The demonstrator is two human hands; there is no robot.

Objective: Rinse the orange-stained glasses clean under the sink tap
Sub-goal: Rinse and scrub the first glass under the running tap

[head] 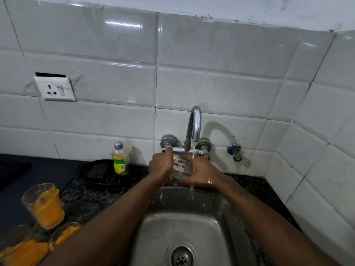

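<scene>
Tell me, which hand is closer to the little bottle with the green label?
Left. The left hand grips the glass just right of the bottle; the right hand is on the glass's far side, farther away.

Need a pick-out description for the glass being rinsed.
Start at the steel sink and its wall tap. Just below the spout, the left hand and right hand hold a glass. It is clear, unlike the orange-coated glasses on the counter at left.
</scene>
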